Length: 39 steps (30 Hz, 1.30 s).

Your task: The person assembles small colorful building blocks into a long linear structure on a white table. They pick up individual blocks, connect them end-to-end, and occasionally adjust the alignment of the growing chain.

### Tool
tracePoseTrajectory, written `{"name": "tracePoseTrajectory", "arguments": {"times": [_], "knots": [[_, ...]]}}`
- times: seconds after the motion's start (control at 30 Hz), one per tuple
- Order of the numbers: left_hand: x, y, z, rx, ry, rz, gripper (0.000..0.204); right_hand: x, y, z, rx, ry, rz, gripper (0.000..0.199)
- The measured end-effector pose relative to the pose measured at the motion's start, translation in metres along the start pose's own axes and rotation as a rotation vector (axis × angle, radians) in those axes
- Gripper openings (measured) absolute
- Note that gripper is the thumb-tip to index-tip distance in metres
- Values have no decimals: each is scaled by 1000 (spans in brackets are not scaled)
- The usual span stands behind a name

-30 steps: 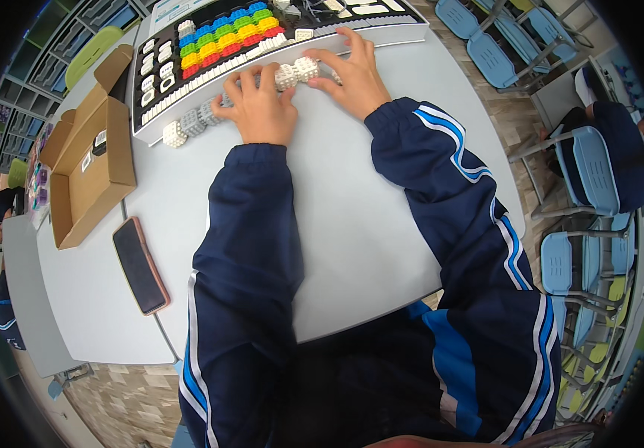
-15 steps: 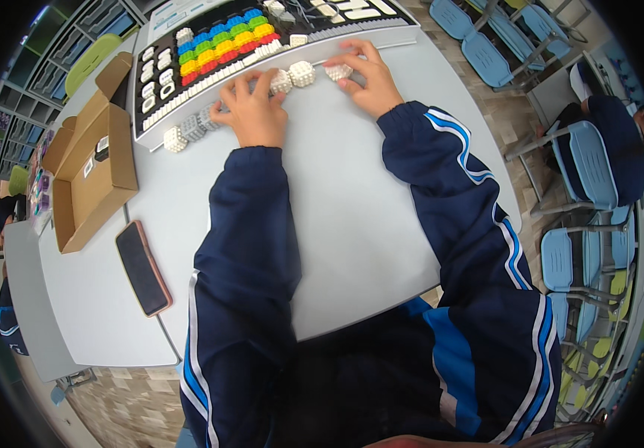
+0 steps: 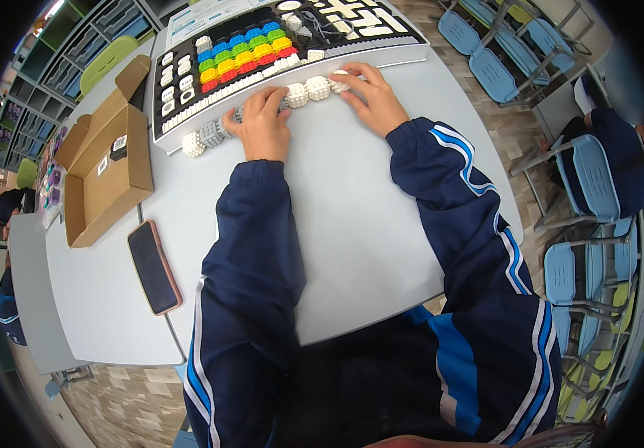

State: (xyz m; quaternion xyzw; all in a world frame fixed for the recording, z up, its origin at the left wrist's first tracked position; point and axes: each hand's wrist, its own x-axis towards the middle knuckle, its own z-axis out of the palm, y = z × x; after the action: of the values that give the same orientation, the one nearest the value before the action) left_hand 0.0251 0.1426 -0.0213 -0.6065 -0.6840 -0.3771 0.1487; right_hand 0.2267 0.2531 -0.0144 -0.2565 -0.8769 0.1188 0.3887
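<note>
Head view: a studded block row (image 3: 210, 134) lies just beside the kit tray (image 3: 408, 54). The left hand (image 3: 263, 125) curls over it, grip unclear; the right hand (image 3: 374, 101) pinches the white end block (image 3: 340, 82). Bare tabletop (image 3: 359, 224) runs between the sleeves (image 3: 254, 231) to its near edge.

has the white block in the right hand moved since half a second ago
Yes: judged against the tray, the white block in the right hand has shifted left, toward the row of blocks.
</note>
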Motion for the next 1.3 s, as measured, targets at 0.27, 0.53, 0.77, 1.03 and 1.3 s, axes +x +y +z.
{"name": "tracePoseTrajectory", "arguments": {"times": [0.27, 0.53, 0.77, 1.03, 1.3], "knots": [[1, 0, 2, -20, 22, 34, 41, 1, -5, 1, 24, -17, 60, 38], [2, 3, 2, -37, 13, 46, 41, 3, -8, 0, -52, 3, 22, 42], [-1, 6, -5, -60, 31, 70, 40, 4, -8, 0, -36, 61, -3, 40], [-18, -1, -40, -84, 106, 147, 31, 3, -9, 0, 0, 43, 136, 38], [-43, -54, -88, -29, 181, -89, 19, 1, -3, 1, 64, 49, 222, 40]]}}
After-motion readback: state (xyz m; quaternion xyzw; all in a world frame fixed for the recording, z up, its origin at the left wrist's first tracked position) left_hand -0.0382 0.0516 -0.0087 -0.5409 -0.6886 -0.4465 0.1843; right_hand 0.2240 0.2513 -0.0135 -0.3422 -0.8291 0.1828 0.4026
